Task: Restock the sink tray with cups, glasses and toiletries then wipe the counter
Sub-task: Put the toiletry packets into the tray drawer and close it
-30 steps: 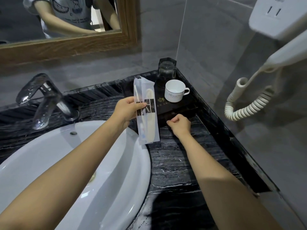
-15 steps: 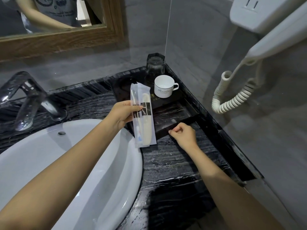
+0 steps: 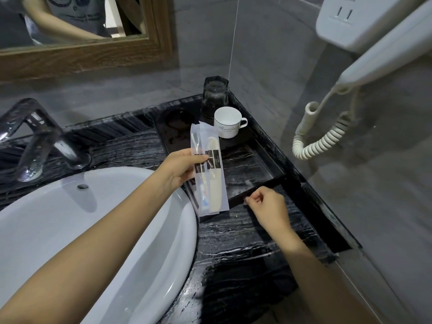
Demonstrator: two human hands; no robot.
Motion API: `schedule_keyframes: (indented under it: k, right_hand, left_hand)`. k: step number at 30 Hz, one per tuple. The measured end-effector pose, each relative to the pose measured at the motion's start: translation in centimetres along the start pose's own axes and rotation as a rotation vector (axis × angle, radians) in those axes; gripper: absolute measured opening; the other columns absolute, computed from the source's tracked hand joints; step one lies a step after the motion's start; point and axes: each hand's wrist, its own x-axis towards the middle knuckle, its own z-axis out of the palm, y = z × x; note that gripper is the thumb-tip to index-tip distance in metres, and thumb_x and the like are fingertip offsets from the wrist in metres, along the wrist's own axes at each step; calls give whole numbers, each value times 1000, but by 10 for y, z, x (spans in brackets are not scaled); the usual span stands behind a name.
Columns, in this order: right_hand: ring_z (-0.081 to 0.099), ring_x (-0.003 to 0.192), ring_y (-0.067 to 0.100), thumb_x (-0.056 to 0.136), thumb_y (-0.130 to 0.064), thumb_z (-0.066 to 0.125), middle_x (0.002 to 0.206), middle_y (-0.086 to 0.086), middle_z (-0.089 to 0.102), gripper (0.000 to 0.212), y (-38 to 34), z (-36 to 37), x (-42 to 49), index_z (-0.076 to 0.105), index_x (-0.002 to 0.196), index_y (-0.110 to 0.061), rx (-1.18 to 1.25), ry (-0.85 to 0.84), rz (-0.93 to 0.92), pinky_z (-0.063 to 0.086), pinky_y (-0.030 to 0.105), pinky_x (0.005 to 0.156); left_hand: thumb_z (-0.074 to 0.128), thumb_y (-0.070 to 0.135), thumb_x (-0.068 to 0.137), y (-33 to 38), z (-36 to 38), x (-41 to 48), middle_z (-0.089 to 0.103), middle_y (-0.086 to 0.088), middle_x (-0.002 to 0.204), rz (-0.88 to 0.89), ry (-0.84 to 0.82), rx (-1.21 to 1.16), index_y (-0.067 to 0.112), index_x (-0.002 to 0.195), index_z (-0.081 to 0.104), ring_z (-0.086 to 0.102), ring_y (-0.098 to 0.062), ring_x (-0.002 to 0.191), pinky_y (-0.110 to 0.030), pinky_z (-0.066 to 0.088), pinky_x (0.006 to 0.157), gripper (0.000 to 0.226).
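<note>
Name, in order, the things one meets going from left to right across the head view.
In order: faucet → toiletry packet → right hand → coiled cord. The left hand, glass and white cup overlap the packet sideways, so they are left out.

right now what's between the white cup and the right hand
Head view: only the bare lower compartment of the black tray separates white cup and right hand.
</note>
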Motion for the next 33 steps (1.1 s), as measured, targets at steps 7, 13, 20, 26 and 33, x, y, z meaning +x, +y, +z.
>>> schedule_keyframes:
  k: [7, 13, 20, 26, 33]
  right_hand:
    - [58, 71, 10, 83, -27, 68, 76, -2, 63, 25, -72, -9, 9, 69, 98, -7, 500, -180, 52, 52, 28, 75]
    - [56, 61, 4, 80, -11, 71, 68, -4, 62, 10, -76, -8, 21, 70, 88, -6, 628, -179, 130, 45, 11, 54]
    - [57, 60, 13, 78, -4, 71, 68, 4, 62, 13, -66, -37, 35, 65, 68, -9, 537, -210, 176, 49, 16, 50]
    - [57, 53, 16, 73, -5, 76, 66, 9, 63, 11, -55, -46, 46, 67, 77, 0, 318, -354, 328, 44, 21, 48]
    - [63, 85, 26, 71, -10, 80, 103, 21, 68, 43, -68, -1, 87, 62, 105, 10, 218, -303, 356, 51, 35, 74]
  left_hand:
    - [67, 3, 78, -2, 5, -4, 75, -4, 80, 14, -73, -74, 8, 94, 69, 71, -13, 72, -25, 59, 64, 16]
    - [64, 3, 80, 0, -6, -10, 76, -5, 80, 33, -84, -138, 9, 87, 71, 73, -15, 75, -22, 57, 60, 12]
    - [60, 3, 84, 14, -40, -16, 76, -5, 74, 18, 28, -162, 5, 89, 68, 72, -12, 69, -20, 56, 56, 10]
    - [61, 5, 84, 26, -65, -19, 76, -3, 72, -7, 77, -198, 6, 93, 67, 72, -10, 69, -20, 56, 54, 11]
    - [61, 5, 83, 21, -69, -16, 76, -5, 74, -38, 85, -231, 5, 92, 68, 72, -11, 69, -19, 55, 51, 11]
